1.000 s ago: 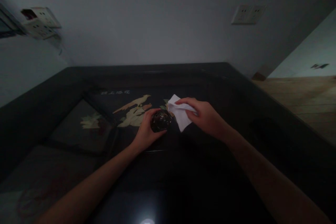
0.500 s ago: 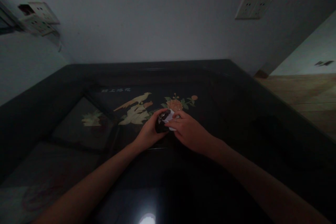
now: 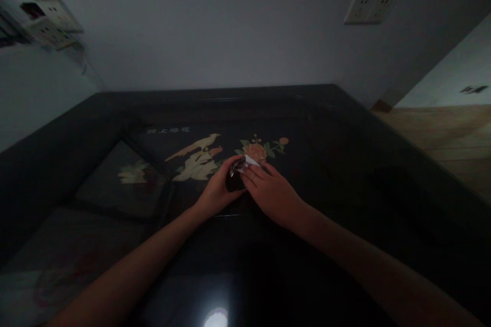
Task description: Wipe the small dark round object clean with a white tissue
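Note:
My left hand (image 3: 215, 191) is wrapped round a small dark glossy round object (image 3: 233, 182) that rests on the black lacquered table (image 3: 345, 163). My right hand (image 3: 270, 191) lies over that object from the right, fingers together, pressing a white tissue (image 3: 251, 161) onto its top. Only a small corner of the tissue shows beyond my fingertips. Most of the dark object is hidden between the two hands.
The table top carries an inlaid picture of a bird (image 3: 197, 156) and a flower (image 3: 256, 150), with a smaller panel (image 3: 132, 173) to the left. A grey wall with a socket plate (image 3: 370, 7) stands behind. Wooden floor (image 3: 452, 138) lies to the right.
My right hand has brought the tissue from the right of the dark object onto its top, bunching it under the fingers. The left hand has kept its hold.

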`<state>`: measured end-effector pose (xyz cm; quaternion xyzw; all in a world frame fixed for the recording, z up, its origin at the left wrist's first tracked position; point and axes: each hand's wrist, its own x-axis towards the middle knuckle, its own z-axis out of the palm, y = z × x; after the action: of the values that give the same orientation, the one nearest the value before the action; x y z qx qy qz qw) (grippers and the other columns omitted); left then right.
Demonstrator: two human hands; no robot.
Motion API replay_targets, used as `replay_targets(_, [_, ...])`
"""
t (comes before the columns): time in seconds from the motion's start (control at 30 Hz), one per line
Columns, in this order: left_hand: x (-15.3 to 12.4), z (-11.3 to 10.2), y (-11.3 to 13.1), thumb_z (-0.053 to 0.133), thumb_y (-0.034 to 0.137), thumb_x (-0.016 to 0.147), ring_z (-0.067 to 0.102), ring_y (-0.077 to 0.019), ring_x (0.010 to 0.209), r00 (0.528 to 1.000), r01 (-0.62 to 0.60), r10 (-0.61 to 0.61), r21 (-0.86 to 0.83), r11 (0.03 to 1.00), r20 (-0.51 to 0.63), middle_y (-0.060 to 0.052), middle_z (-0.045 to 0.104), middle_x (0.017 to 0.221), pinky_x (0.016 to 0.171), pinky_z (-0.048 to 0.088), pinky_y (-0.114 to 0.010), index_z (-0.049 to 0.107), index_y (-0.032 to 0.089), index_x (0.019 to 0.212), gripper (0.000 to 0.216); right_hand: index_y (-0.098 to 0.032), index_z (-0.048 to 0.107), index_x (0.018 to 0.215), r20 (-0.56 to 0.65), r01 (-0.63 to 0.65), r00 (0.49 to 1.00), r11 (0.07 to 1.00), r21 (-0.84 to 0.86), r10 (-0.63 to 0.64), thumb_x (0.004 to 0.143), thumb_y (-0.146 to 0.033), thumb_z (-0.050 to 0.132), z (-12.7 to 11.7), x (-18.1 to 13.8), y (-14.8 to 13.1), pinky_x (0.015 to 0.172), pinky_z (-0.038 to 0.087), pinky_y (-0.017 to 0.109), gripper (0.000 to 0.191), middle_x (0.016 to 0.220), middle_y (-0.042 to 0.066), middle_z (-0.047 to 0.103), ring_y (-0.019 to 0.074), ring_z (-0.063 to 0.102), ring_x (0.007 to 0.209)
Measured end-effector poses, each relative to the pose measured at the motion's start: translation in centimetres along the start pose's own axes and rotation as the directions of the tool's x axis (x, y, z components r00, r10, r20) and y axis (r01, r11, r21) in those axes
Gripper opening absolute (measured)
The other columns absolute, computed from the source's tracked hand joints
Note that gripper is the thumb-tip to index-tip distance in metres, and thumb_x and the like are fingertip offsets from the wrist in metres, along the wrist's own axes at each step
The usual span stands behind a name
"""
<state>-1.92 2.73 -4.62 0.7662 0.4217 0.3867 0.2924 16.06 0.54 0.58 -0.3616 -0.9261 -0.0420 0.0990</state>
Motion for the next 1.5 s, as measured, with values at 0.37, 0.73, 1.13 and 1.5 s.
replay_targets(0.37, [-0.2,-0.1,0.0,0.065,0.01,0.069,0.052,-0.026,0.122,0.998,0.028,-0.028,-0.006,1.0,0.064,-0.009,0.052,0.134,0.105,0.041,-0.042,0.036,0.024,0.135,0.073,-0.009,0.057,0.11,0.099,-0.179,0.983,0.936,0.304,0.156,0.092,-0.013,0.043,0.2,0.3,-1.8,0.089,0.044,0.043,0.023,0.103,0.017,0.068,0.0269,0.062,0.098])
replay_targets(0.73, [-0.1,0.0,-0.3,0.067,0.011,0.069,0.053,-0.0258,0.119,0.998,0.033,-0.031,-0.042,0.999,0.05,-0.01,0.053,0.131,0.103,0.042,-0.043,0.037,0.024,0.134,0.073,-0.01,0.055,0.123,0.15,-0.3,0.948,0.622,0.724,0.282,0.086,-0.006,0.048,1.1,0.1,-1.4,0.1,0.043,0.036,0.037,0.124,0.015,0.062,0.0215,0.058,0.115])
replay_targets(1.13, [0.0,0.1,-0.1,0.065,0.009,0.069,0.054,-0.0239,0.119,1.0,0.023,-0.022,-0.042,0.999,0.018,-0.008,0.052,0.13,0.103,0.043,-0.04,0.036,0.024,0.133,0.072,-0.003,0.063,0.114,-0.071,-0.018,0.997,0.998,-0.065,0.013,0.094,-0.01,0.041,1.0,-0.3,-1.0,0.109,0.032,0.05,0.03,0.126,0.017,0.06,0.0296,0.048,0.123])
replay_targets(1.5, [0.1,0.0,0.1,0.065,0.007,0.068,0.053,-0.0239,0.119,1.0,0.021,-0.02,-0.03,0.999,0.022,-0.008,0.052,0.13,0.103,0.042,-0.04,0.036,0.024,0.133,0.073,-0.001,0.061,0.115,-0.006,-0.031,1.0,0.997,-0.074,0.031,0.09,-0.007,0.047,1.2,-0.2,-1.7,0.088,0.05,0.04,0.03,0.107,0.018,0.068,0.0283,0.059,0.103])
